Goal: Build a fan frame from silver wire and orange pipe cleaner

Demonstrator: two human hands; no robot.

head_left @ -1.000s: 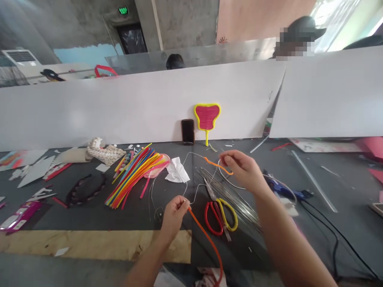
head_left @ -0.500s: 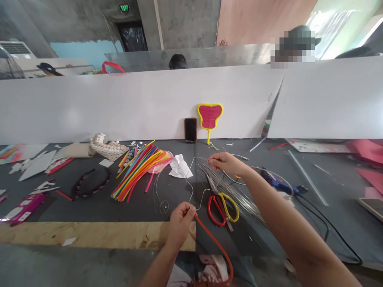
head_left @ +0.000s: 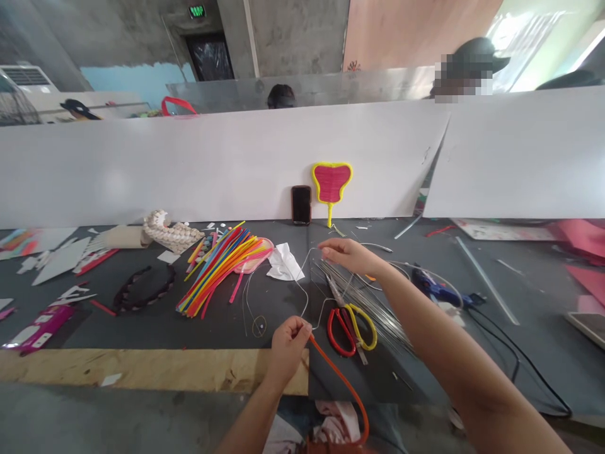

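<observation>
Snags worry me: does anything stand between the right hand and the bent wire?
Nothing visible: the right hand seems to touch the bent wire at its far end. The scissors are not between them.

Phone [head_left: 301,205] behind wire frame [head_left: 307,295], left of fan [head_left: 333,183]

The left hand [head_left: 288,347] hides the upper end of the orange tube [head_left: 348,382] and part of the bent wire [head_left: 307,296]. The right edge cuts off a pale slab [head_left: 588,325]
</observation>
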